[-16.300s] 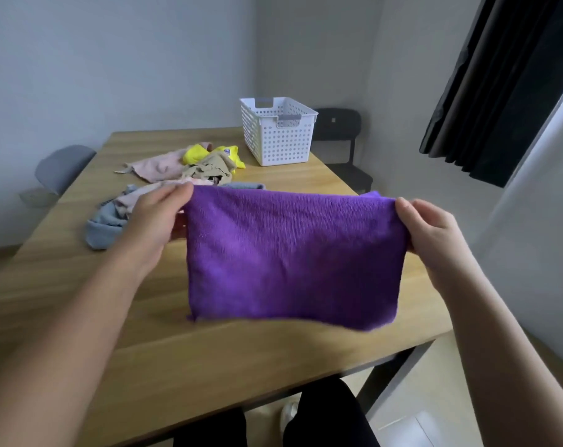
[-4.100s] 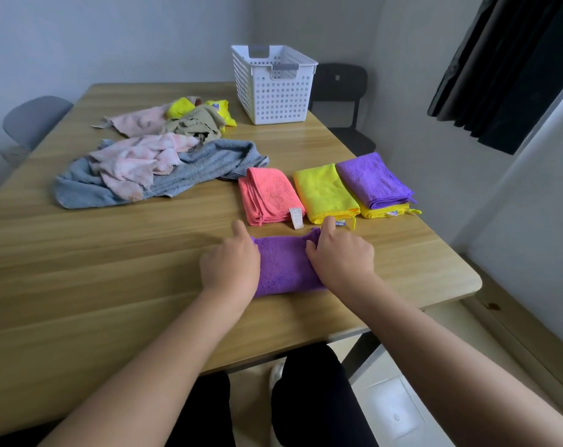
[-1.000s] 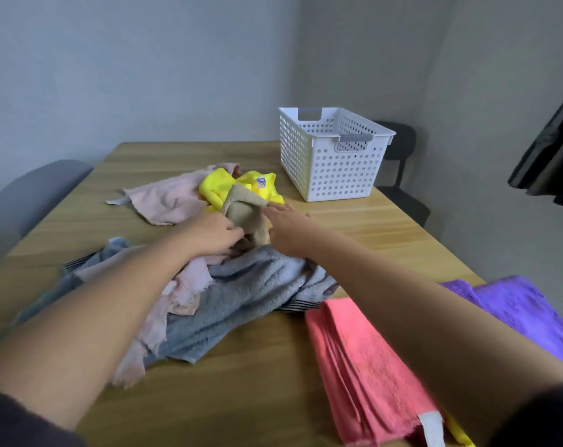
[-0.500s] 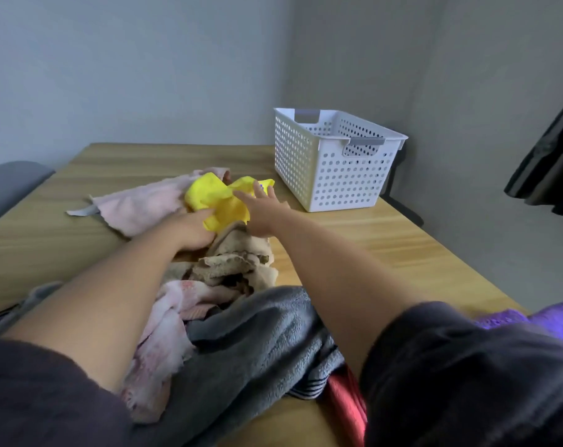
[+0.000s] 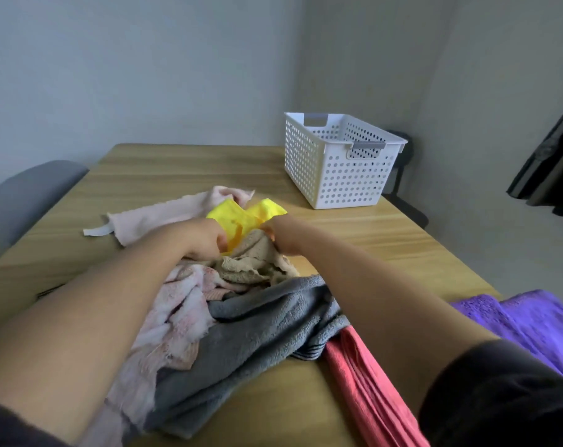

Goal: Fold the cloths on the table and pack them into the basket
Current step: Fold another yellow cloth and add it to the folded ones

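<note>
Both my hands reach into the cloth pile at the table's middle. My left hand (image 5: pixel 206 238) grips the left side of a crumpled yellow cloth (image 5: pixel 241 216), fingers curled. My right hand (image 5: pixel 281 235) pinches its right side, where it meets a tan cloth (image 5: pixel 251 262). A pale pink cloth (image 5: pixel 173 211) lies behind and left. A mottled pink cloth (image 5: pixel 177 304) and a grey towel (image 5: pixel 257 327) lie under my forearms. Folded coral (image 5: pixel 367 388) and purple (image 5: pixel 531 321) cloths sit at the near right. The white perforated basket (image 5: pixel 341 175) stands far right, nothing visible inside.
The wooden table (image 5: pixel 164 169) shows bare wood at the back and right. A grey chair (image 5: pixel 22 195) stands at the left edge, a black chair (image 5: pixel 405 201) behind the basket. Dark curtains (image 5: pixel 554 169) hang at the right.
My hands have closed on the yellow cloth, the right hand going from spread fingers to a pinch. The camera has pulled back slightly.
</note>
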Tool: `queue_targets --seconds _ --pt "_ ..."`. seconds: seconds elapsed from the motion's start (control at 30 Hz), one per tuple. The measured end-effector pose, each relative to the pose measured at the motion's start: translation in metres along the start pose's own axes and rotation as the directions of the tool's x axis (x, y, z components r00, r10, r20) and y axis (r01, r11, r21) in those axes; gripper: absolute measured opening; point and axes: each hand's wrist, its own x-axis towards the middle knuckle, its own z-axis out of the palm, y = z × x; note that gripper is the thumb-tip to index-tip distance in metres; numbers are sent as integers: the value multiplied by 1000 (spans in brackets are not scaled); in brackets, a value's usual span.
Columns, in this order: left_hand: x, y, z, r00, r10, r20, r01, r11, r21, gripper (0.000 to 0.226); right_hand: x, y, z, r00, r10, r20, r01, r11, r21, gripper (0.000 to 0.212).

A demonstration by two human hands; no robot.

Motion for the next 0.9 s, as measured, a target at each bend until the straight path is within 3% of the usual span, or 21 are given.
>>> queue_targets --seconds 0.13,0.2,0.27,0.33,0.4,0.47,0.57,0.67,0.77,0.9 --pt "-46 23 6 1000 -5 18 6 1000 -23 27 -49 -8 -6 996 35 -87 -29 997 70 37" --pt "-63 29 9 996 -28 -89 24 998 -54 17 -71 -13 -19 974 70 -217 -40 989 143 31" --pt "-79 34 9 970 -78 -229 47 989 -138 21 -90 -17 -32 927 126 -355 -28 963 267 29" --pt "-97 44 7 923 -91 -373 -11 964 -264 14 -111 -20 -46 868 165 -467 43 915 402 29" --pt "-118 59 6 885 -79 -458 -109 923 -370 9 -136 -23 -60 815 203 -542 143 837 529 25" --pt "-133 72 7 863 -113 -493 -150 874 -463 38 -158 -28 -73 776 248 -581 247 728 640 19" --pt "-150 89 4 802 -180 -569 -163 850 -500 53 -195 -35 -94 774 293 -561 426 414 804 17" --pt "-164 103 -3 744 -206 -636 -185 851 -492 44 -222 -39 -117 800 278 -532 524 110 845 19" --pt "-180 114 -15 637 -270 -722 -228 829 -511 19 -245 -41 -137 811 264 -522 537 22 844 16" --pt "-203 130 -30 565 -484 -668 -390 557 -733 19 -271 -36 -132 837 276 -472 466 92 880 5"
